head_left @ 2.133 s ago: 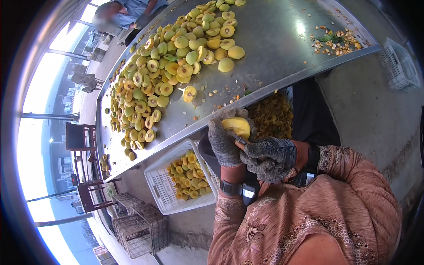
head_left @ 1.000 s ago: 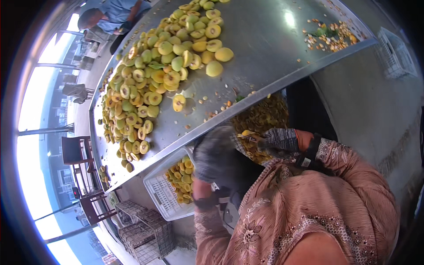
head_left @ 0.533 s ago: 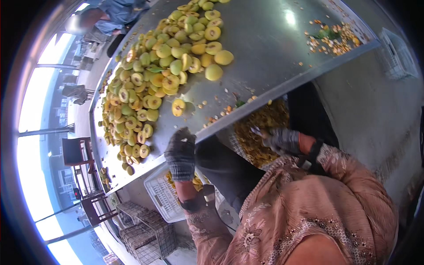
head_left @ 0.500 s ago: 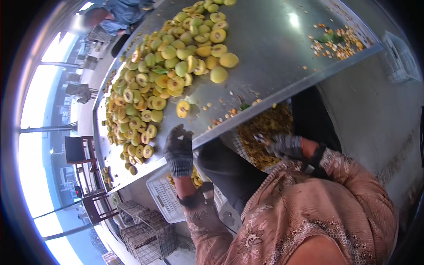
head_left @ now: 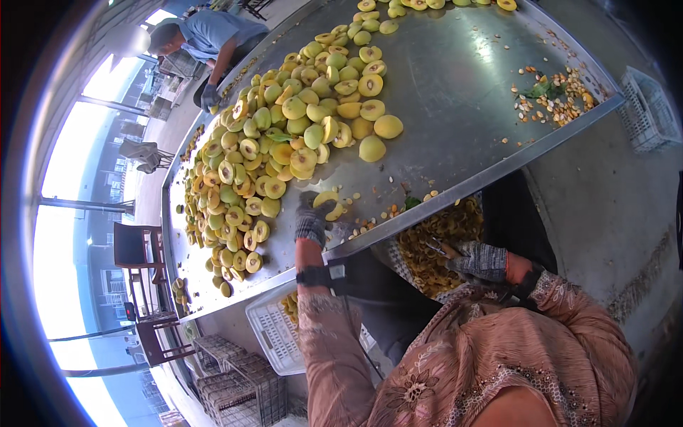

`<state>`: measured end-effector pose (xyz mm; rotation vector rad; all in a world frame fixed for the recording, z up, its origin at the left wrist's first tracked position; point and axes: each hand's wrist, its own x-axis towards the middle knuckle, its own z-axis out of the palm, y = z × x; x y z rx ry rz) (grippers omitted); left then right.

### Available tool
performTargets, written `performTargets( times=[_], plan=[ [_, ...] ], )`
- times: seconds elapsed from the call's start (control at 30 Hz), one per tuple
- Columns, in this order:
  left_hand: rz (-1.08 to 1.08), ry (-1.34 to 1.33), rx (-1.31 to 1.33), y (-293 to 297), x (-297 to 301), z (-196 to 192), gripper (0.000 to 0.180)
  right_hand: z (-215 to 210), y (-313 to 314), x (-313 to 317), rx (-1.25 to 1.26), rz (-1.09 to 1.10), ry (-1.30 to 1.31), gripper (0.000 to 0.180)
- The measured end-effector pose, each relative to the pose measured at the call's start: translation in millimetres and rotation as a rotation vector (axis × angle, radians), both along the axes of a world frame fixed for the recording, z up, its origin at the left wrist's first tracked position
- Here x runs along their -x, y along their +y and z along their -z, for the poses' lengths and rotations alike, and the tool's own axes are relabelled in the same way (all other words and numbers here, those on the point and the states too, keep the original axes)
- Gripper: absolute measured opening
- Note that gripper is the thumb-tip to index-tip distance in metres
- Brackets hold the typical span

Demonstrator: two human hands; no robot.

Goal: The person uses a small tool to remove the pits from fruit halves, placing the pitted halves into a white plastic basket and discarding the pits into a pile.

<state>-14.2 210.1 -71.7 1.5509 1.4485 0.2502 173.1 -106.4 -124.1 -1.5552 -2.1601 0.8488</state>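
Over the near edge of the metal table, my left hand, in a grey knit glove, closes its fingers on a halved yellow-green stone fruit. The glove covers part of that half. A large pile of similar fruit halves lies just beyond it, some with brown hollows showing. My right hand, also gloved, is held low over my lap, closed around a slim tool that looks like a small knife. Beneath it is a container of yellow-brown fruit pieces.
Loose pits and a green leaf lie at the table's right corner. White plastic crates stand below left and at the right. Wire crates are on the floor. A person in a blue shirt leans at the far left edge.
My left hand has reached forward onto the table and taken hold of the single fruit half lying there. My right hand stays low with the tool. The view has shifted slightly.
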Motion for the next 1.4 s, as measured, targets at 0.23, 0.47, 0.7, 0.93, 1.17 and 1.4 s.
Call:
performTargets(
  times=[0.23, 0.47, 0.7, 0.93, 1.17, 1.4],
  plan=[
    [-0.13, -0.857, -0.263, -92.2, 18.3, -20.1, 0.038, -118.8, 31.9, 30.7, 0.652, 0.491, 1.136, 0.028],
    [-0.326, -1.043, -0.09, -164.5, -6.6, -61.5, 0.039, -110.1, 36.9, 63.0, 0.509, 0.493, 0.973, 0.027],
    [-0.275, -1.022, -0.161, -178.5, 4.6, -48.1, 0.05, -107.1, 33.7, 66.9, -0.265, 0.15, 0.104, 0.033],
    [-0.239, -0.939, -0.188, -186.8, 9.4, -38.7, 0.053, -96.1, 32.9, 73.2, -0.118, 0.145, 0.074, 0.031],
    [-0.156, -0.701, -0.366, -195.1, 13.8, -43.2, 0.048, -79.1, 31.0, 80.4, 0.063, 0.254, 0.264, 0.033],
    [0.16, -0.288, -0.462, -189.6, 20.0, -52.5, 0.052, -90.7, 28.1, 70.1, 0.143, 0.11, 0.266, 0.033]
  ],
)
